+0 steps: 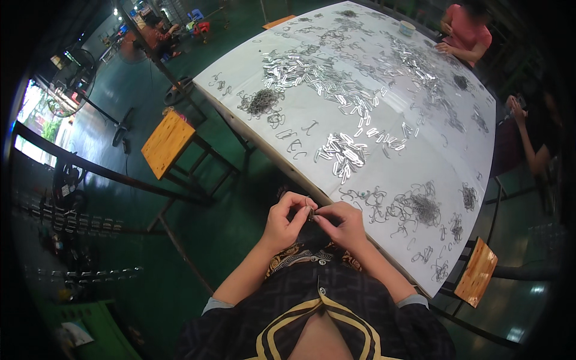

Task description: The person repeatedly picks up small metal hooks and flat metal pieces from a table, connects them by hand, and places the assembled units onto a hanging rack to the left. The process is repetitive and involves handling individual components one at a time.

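Note:
In front of my body, beside the near edge of the white-topped table [282,127], my two hands meet. My left hand [282,225] pinches a small metal piece [311,213] between thumb and fingers. From the other side, my right hand [345,227] grips the same piece with its fingertips closed. The fingers cover most of it, so its exact shape cannot be told. Nearest to my hands on the tabletop are a heap of shiny flat metal links [342,151] and a tangle of thin curved wire hooks [425,208].
More metal links [294,71] and a dark wire pile [262,102] lie farther along the table. A tub [407,28] stands at the far edge. One person [471,30] sits there, another [537,129] at the right. Wooden stools [168,144] flank the table.

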Available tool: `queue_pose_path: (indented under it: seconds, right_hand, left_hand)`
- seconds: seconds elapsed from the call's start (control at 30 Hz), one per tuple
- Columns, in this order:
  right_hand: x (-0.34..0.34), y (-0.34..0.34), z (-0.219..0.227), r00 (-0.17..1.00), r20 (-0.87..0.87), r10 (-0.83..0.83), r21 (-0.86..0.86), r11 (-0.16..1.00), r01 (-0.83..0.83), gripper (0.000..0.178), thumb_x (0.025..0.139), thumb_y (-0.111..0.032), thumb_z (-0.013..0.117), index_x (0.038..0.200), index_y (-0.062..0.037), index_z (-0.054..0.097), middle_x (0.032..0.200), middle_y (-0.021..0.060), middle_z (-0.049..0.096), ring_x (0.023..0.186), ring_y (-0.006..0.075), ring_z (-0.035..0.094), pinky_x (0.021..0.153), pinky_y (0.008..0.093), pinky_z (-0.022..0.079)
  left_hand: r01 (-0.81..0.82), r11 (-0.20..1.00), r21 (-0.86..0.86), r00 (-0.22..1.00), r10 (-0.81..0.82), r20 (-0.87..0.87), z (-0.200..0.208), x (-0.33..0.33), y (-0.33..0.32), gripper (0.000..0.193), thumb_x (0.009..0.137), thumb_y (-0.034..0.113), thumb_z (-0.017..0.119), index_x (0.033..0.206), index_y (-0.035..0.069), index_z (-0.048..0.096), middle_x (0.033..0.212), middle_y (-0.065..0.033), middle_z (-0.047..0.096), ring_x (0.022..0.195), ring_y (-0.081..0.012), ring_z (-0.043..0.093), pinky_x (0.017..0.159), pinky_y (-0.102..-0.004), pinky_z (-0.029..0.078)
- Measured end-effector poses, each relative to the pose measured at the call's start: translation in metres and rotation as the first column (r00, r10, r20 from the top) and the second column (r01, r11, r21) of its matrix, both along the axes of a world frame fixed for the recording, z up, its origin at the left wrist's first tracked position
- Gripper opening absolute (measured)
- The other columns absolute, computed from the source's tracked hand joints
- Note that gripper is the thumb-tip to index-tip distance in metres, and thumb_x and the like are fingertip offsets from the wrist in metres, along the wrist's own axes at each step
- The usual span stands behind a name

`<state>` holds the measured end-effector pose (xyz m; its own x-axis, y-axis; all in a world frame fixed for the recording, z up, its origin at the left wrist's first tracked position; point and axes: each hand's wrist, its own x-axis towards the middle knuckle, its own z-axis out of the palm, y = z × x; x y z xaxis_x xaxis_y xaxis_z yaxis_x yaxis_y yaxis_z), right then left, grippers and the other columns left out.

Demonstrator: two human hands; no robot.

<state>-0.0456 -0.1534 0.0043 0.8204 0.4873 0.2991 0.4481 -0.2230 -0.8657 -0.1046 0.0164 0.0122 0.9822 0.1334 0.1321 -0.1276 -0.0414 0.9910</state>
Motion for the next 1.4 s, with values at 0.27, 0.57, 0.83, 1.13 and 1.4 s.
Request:
queue_pose_path:
  seconds: [0.27, 0.57, 0.83, 1.13, 1.4]
  right_hand:
    - [0.086, -0.027, -0.057, 0.886, 0.17, -0.431, -0.263, 0.847, 0.462, 0.011, 0.079, -0.009, 0.068, 0.088, -0.0035, 0.069, 0.079, 0.011, 0.061, 0.076, 0.0279, 0.059, 0.07, 0.0389, 0.046]
    - [0.117, -0.025, -0.073, 0.873, 0.41, -0.264, -0.392, 0.814, 0.43, 0.011, 0.078, -0.005, 0.069, 0.088, -0.0017, 0.068, 0.078, 0.0126, 0.06, 0.076, 0.0305, 0.059, 0.07, 0.0401, 0.047]
    - [0.073, -0.021, -0.025, 0.878, -0.423, -0.223, 0.046, 0.963, 0.267, 0.011, 0.086, -0.005, 0.066, 0.092, 0.0034, 0.068, 0.08, 0.0072, 0.069, 0.069, 0.0122, 0.063, 0.066, 0.0252, 0.05]
    - [0.017, 0.001, 0.013, 0.968, -0.237, -0.08, 0.119, 0.987, 0.11, 0.01, 0.083, -0.004, 0.069, 0.09, 0.0017, 0.07, 0.08, 0.0089, 0.068, 0.071, 0.0135, 0.063, 0.066, 0.0248, 0.049]
    - [0.005, 0.011, 0.013, 0.988, -0.081, -0.133, 0.097, 0.985, 0.141, 0.008, 0.081, 0.003, 0.067, 0.088, 0.0024, 0.069, 0.078, 0.0095, 0.066, 0.071, 0.0151, 0.063, 0.066, 0.0254, 0.048]
  left_hand:
    - [-0.071, 0.997, 0.041, 0.993, 0.067, 0.101, -0.008, 0.007, 0.006, 0.007, 0.089, -0.001, 0.056, 0.096, 0.0, 0.057, 0.09, -0.0047, 0.065, 0.074, -0.008, 0.055, 0.071, -0.0234, 0.046]
    - [-0.067, 0.995, 0.078, 0.996, 0.061, 0.068, -0.019, 0.01, 0.007, 0.006, 0.088, -0.001, 0.057, 0.093, -0.001, 0.055, 0.088, -0.0065, 0.065, 0.075, -0.0114, 0.058, 0.072, -0.0256, 0.048]
    - [0.05, 0.983, 0.175, 0.998, -0.054, 0.019, -0.009, 0.016, -0.001, 0.009, 0.088, -0.001, 0.057, 0.097, 0.0, 0.058, 0.093, -0.0077, 0.064, 0.087, -0.0132, 0.062, 0.08, -0.0271, 0.048]
    - [0.01, 0.942, 0.336, 0.984, -0.069, 0.162, -0.004, 0.022, -0.009, 0.01, 0.083, 0.001, 0.061, 0.092, 0.001, 0.056, 0.084, -0.0118, 0.056, 0.073, -0.0256, 0.056, 0.065, -0.0335, 0.046]
    - [-0.002, 0.934, 0.358, 0.991, -0.046, 0.125, -0.003, 0.013, -0.001, 0.011, 0.082, 0.001, 0.062, 0.091, 0.001, 0.055, 0.082, -0.0126, 0.055, 0.072, -0.0281, 0.056, 0.066, -0.0351, 0.046]
